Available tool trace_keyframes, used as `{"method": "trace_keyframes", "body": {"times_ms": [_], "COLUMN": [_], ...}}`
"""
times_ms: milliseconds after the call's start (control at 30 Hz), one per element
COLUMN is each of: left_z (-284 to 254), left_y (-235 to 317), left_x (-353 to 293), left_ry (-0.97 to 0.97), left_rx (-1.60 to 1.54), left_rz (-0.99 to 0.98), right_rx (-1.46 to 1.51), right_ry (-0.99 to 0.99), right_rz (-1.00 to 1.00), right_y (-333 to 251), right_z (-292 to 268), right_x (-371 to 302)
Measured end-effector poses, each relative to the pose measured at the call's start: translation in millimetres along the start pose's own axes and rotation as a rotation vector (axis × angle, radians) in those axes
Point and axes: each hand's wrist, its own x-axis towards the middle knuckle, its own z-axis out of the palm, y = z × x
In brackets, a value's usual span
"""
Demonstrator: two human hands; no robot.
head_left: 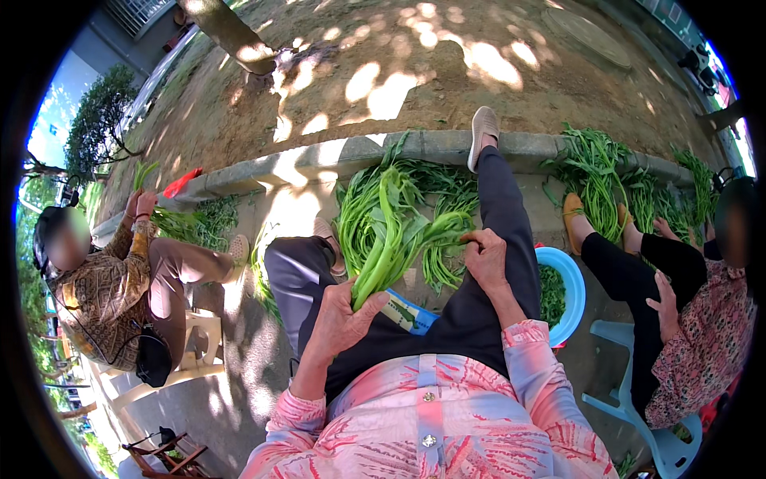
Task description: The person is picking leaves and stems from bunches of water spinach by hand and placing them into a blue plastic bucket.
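My left hand (343, 319) is closed round the lower ends of a bunch of long green leafy stalks (387, 231), held up over my lap. To the right, the fingers of my right hand (487, 259) are pinched at the tip of a leafy green stem (447, 230) that spreads sideways from the bunch. Beyond the bunch lies a heap of the same greens (359, 203) on the ground between my feet. A blue and pale printed packet or sheet (411, 313) shows under my left hand, partly hidden.
A light-blue basin (578, 295) with green leaves stands beside my right leg. A stone kerb (431, 148) runs across, with more greens (594, 172) along it. Seated people flank me, one on a cream chair (203, 343), another on a blue chair (626, 383).
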Motion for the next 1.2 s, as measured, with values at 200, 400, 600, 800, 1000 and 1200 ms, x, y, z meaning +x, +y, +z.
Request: {"method": "trace_keyframes", "body": {"times_ms": [200, 400, 600, 800, 1000, 1200], "left_z": [6.3, 0.3, -9.1, -9.2, -6.3, -7.6], "left_y": [-4.1, 5.0, 1.8, 1.4, -2.0, -9.9], "left_x": [-8.2, -15.7, -17.1, -15.3, -12.1, -6.4], "left_ry": [-0.056, 0.026, 0.003, -0.026, -0.038, -0.003], "left_rx": [0.041, -0.059, -0.235, -0.333, -0.354, -0.344], "left_rz": [0.027, -0.103, -0.243, -0.282, -0.276, -0.241], "right_rx": [0.294, 1.039, 1.350, 1.187, 1.136, 1.215], "right_ry": [0.134, 0.225, 0.057, -0.129, -0.371, -0.602], "right_rz": [0.414, 0.939, 0.874, 0.686, 0.614, 0.639], "right_y": [18.3, 7.1, -4.9, -41.3, -38.7, -42.1], "right_z": [10.1, -12.1, -18.9, -2.8, 6.6, -3.6], "right_x": [3.4, 15.1, 0.3, -14.1, -13.4, -21.7]}}
